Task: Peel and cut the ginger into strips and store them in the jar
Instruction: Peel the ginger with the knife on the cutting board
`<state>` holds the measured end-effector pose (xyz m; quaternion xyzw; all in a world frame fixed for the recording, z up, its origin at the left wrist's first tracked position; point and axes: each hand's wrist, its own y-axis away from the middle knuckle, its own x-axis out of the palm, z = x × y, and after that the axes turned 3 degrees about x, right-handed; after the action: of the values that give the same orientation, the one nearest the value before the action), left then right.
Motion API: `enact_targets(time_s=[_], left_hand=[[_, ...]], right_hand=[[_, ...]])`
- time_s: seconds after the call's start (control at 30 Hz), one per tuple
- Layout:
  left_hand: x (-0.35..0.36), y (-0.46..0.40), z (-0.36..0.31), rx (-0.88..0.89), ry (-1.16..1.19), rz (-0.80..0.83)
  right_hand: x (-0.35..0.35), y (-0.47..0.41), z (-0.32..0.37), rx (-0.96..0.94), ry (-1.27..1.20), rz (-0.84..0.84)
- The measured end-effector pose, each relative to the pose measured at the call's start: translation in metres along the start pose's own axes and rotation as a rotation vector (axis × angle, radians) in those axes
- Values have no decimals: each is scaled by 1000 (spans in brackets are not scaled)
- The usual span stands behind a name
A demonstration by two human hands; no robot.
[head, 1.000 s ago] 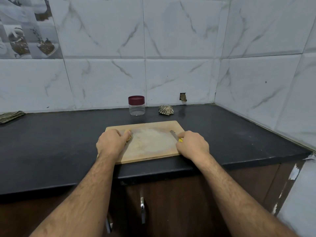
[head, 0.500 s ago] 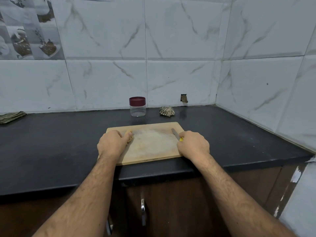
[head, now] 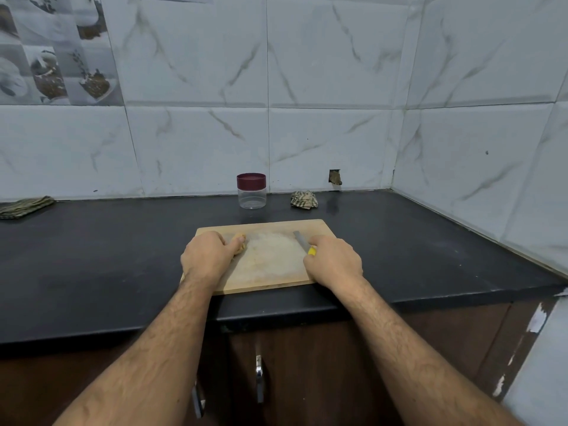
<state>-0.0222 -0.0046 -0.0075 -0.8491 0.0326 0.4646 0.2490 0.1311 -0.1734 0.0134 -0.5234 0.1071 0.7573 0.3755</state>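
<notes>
A wooden cutting board [head: 270, 262] lies on the black counter near its front edge. My left hand [head: 207, 256] rests on the board's left side with its fingers curled round a yellowish piece of ginger [head: 241, 242], mostly hidden. On the board's right side my right hand [head: 333, 259] grips a knife [head: 302, 241] by its yellow handle, the grey blade pointing away from me. A clear jar [head: 251, 192] with a maroon lid on it stands behind the board, by the wall.
A crumpled wad of paper [head: 304, 199] lies right of the jar. A folded cloth [head: 23, 206] sits at the far left of the black counter [head: 92, 256]. Tiled walls close the back and the right side. Brown cabinet doors with metal handles [head: 259, 378] are below.
Both hands stay where they were on the board; only the view has shifted slightly.
</notes>
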Motion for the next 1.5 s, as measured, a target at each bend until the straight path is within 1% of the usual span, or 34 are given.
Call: enact_targets(time_s=[0.17,0.3,0.53,0.67,0.77,0.87,1.07,1.2,1.4,1.5], left_hand=[[-2,2,-6,61,27,30],[-3,3,-16,108,-8,46],[5,-6,-29,147,23,123],[6,-17,-22,230,98,200],[6,-22,-16,303,156,274],[8,-24,-13,336,213,305],[5,-19,-14,310,340,240],[4,-15,-18,303,358,220],[5,-13,-14,308,424,245],[5,-12,-12,318,419,238]], right_hand=[[6,-1,8,-70,18,8],[7,-6,13,-77,24,35],[8,-15,19,-81,-31,49],[12,-22,24,-71,-119,57],[16,-24,26,-62,-139,60],[22,-26,22,-56,-158,46],[26,-19,17,-61,-223,-9],[28,-16,19,-61,-212,-24],[30,-13,21,-64,-178,-27],[30,-11,21,-78,-167,-46]])
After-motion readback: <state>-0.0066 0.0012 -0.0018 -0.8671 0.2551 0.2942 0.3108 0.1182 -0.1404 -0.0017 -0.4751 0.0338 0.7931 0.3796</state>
